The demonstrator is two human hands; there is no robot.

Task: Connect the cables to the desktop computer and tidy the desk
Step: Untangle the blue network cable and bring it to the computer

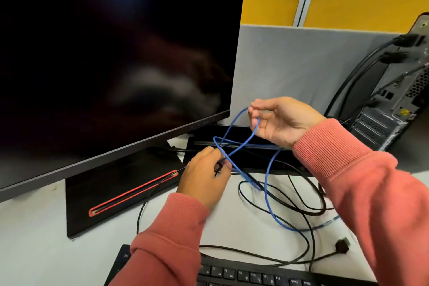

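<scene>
A thin blue cable (269, 195) loops over the white desk (34, 239) to the right of the monitor. My right hand (283, 121) is raised and pinches the top of one blue loop between thumb and fingers. My left hand (205, 179) is lower, beside the monitor base, and grips the blue cable together with a small dark connector. The desktop tower (394, 90) stands at the far right with its rear ports towards me and several black cables plugged in.
A large dark monitor (111, 53) fills the left, on a black base with a red slot (130, 195). Black cables (301, 206) tangle on the desk, one ending in a loose black plug (342, 245). A black keyboard (243, 274) lies at the front edge. A grey partition stands behind.
</scene>
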